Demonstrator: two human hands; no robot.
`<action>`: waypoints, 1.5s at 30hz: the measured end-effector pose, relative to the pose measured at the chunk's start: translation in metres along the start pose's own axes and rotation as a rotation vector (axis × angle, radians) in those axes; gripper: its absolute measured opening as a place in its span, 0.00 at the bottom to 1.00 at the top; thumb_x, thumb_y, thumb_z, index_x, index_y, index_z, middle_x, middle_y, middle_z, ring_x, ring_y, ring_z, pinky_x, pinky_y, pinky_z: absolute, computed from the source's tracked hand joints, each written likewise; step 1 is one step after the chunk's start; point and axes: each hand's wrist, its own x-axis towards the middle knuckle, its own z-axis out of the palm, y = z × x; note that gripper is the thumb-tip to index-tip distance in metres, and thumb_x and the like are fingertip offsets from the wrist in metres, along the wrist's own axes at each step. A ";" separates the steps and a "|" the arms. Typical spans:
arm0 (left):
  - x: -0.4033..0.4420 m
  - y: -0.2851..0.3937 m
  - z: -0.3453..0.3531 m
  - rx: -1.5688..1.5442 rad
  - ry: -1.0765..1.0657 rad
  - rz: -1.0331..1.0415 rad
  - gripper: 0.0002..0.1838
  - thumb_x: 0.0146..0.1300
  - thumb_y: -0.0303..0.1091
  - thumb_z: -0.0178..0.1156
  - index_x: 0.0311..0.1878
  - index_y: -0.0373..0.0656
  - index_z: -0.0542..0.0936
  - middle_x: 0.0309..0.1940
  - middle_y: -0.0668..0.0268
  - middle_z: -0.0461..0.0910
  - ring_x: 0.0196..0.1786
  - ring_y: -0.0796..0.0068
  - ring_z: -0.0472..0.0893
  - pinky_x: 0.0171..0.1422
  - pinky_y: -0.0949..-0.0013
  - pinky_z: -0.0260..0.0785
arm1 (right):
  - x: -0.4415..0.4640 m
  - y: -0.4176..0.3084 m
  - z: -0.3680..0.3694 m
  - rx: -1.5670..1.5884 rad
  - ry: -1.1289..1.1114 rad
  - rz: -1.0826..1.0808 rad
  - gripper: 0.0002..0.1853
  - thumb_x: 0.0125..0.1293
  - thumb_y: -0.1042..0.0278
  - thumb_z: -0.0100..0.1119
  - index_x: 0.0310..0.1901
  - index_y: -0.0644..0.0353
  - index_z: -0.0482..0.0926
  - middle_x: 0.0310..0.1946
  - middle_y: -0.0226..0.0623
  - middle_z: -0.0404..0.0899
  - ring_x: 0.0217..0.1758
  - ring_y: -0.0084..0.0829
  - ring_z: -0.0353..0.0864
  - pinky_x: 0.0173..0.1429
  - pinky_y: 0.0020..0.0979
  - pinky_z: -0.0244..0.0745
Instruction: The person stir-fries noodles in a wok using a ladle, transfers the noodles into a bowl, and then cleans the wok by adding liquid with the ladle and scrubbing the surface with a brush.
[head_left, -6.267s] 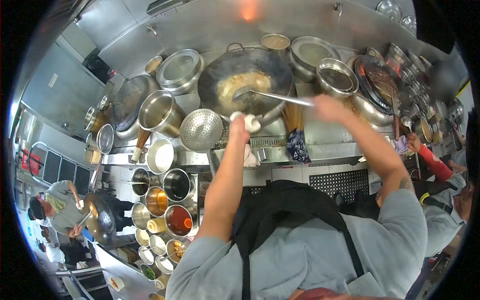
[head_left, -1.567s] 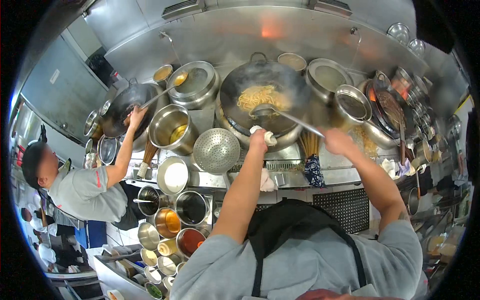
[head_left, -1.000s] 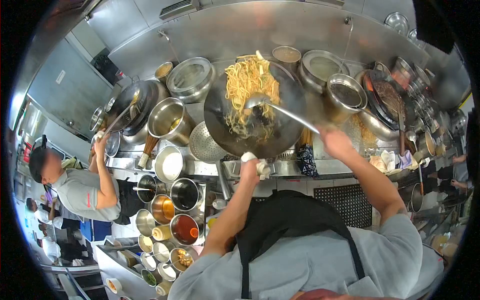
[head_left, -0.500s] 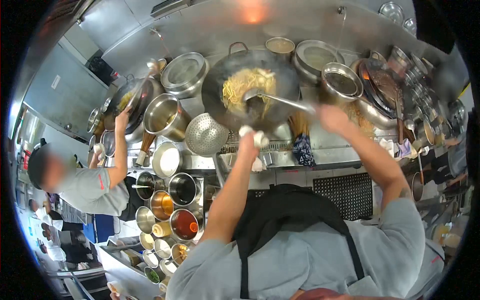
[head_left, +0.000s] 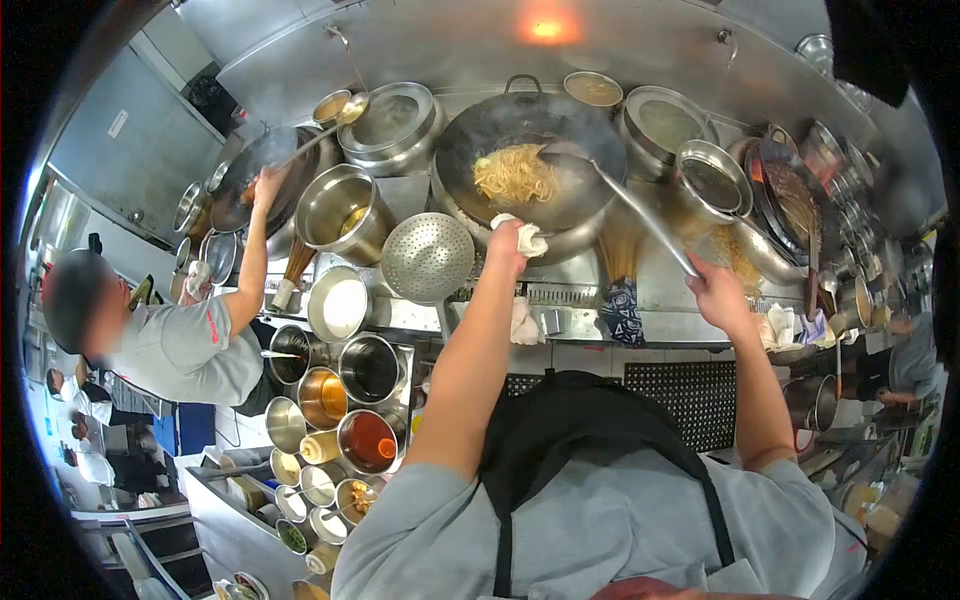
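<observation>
Head view: a steel counter [head_left: 665,292] ran across the front of the station, with one co-worker [head_left: 190,345] standing at its left end, a hand on a second ladle [head_left: 320,140] at a second wok [head_left: 240,185]. The main wok [head_left: 530,120] sat level on its ring at mid-counter, its loop handle on the far side and haze above it. A deep pot [head_left: 345,200] stood left of the wok, holding some yellowish liquid. Between pot and wok lay a round perforated strainer [head_left: 428,258]. The main ladle [head_left: 645,215] slanted from the right into the wok; its bowl was just beside the food, contact unclear. Right of the wok's near side was a brush [head_left: 623,312] with a patterned wrap. The noodles [head_left: 517,175] lay heaped in the middle of the wok. The right hand [head_left: 717,290] was closed around the end of the main ladle's handle. The left hand [head_left: 508,245] was closed on a folded white cloth [head_left: 531,242] at the near rim; its grip beneath the cloth could not be determined.
</observation>
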 end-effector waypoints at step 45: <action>0.125 -0.067 -0.031 -0.129 -0.018 0.063 0.10 0.58 0.34 0.60 0.40 0.39 0.81 0.32 0.61 0.81 0.33 0.64 0.81 0.35 0.59 0.73 | 0.144 -0.095 0.066 -0.271 0.073 -0.110 0.27 0.68 0.68 0.51 0.69 0.45 0.67 0.49 0.52 0.80 0.48 0.53 0.81 0.50 0.48 0.77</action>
